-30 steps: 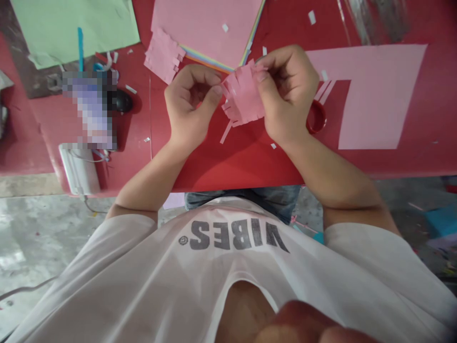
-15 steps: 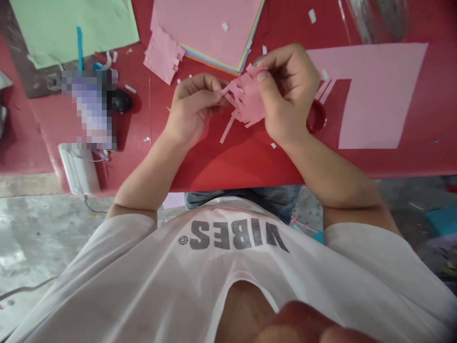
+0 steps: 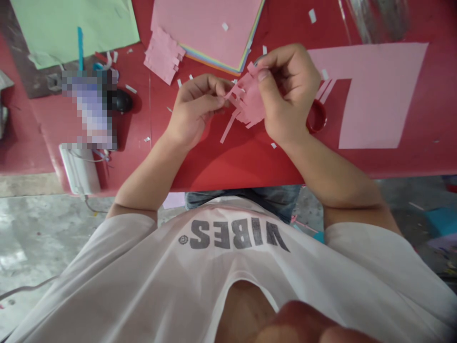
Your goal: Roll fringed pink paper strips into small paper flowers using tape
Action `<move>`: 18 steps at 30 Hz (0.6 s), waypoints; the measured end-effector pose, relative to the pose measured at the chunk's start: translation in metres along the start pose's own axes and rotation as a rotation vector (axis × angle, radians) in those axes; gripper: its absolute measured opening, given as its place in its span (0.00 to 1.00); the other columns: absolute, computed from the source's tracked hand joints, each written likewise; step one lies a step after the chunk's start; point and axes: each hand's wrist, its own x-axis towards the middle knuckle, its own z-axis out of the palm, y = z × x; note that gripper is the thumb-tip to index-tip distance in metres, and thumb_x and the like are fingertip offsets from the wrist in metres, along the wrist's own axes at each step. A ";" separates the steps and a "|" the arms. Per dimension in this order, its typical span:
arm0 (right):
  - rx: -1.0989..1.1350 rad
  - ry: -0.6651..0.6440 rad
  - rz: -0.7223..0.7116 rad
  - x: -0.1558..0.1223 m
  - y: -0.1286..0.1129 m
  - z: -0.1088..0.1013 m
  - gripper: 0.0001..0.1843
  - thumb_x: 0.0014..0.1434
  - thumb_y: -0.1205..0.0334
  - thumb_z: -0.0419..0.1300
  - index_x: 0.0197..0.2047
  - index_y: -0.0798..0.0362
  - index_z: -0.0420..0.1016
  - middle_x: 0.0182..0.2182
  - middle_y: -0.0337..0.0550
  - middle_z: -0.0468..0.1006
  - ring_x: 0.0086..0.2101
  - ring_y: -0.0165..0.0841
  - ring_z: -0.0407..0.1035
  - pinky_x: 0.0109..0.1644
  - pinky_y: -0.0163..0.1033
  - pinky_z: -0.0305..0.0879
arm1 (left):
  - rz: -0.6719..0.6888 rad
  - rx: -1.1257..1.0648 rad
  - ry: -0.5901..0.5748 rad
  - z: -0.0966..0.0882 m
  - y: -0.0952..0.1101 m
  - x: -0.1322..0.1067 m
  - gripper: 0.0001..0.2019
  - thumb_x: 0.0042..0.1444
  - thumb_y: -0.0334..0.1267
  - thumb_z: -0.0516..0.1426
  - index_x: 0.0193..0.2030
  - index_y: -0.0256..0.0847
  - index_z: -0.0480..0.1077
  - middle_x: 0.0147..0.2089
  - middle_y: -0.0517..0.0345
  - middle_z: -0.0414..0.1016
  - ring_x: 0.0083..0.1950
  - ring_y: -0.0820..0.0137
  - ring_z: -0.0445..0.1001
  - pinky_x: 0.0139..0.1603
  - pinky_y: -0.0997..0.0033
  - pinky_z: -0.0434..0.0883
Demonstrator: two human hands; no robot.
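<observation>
Head view, looking down past a white T-shirt printed "VIBES": the left hand and right hand together hold a fringed pink paper piece over the middle of a red tabletop. The left fingers close narrowly on its cut strips from the left side, while the right fingers pinch its other side tightly, and one long strip hangs loose below. A stack of coloured paper and a notched pink piece lie beyond the hands. A large cut pink sheet lies to the right, just beside the right hand, with a red ring partly under that hand. Small paper scraps dot the tabletop.
</observation>
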 end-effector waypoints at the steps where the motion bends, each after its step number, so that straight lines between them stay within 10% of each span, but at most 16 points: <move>1: -0.003 0.002 -0.005 0.000 0.000 0.000 0.03 0.68 0.57 0.61 0.43 0.38 0.76 0.37 0.36 0.78 0.39 0.37 0.72 0.46 0.47 0.72 | 0.015 0.004 0.000 0.002 0.003 -0.002 0.06 0.50 0.41 0.67 0.33 0.46 0.75 0.43 0.54 0.78 0.37 0.66 0.73 0.37 0.62 0.71; 8: -0.017 0.018 -0.040 0.001 0.002 0.002 0.03 0.68 0.60 0.60 0.42 0.42 0.76 0.36 0.37 0.78 0.37 0.35 0.72 0.44 0.44 0.72 | 0.180 0.170 0.039 0.004 0.006 -0.004 0.02 0.53 0.37 0.68 0.32 0.46 0.80 0.40 0.54 0.73 0.48 0.64 0.72 0.54 0.64 0.70; 18: -0.018 0.035 -0.045 -0.001 0.011 0.002 0.06 0.69 0.53 0.61 0.43 0.44 0.75 0.37 0.38 0.76 0.38 0.34 0.71 0.46 0.44 0.70 | 0.397 0.497 0.223 0.011 0.012 -0.015 0.06 0.58 0.48 0.67 0.35 0.51 0.77 0.43 0.53 0.72 0.48 0.61 0.70 0.53 0.60 0.70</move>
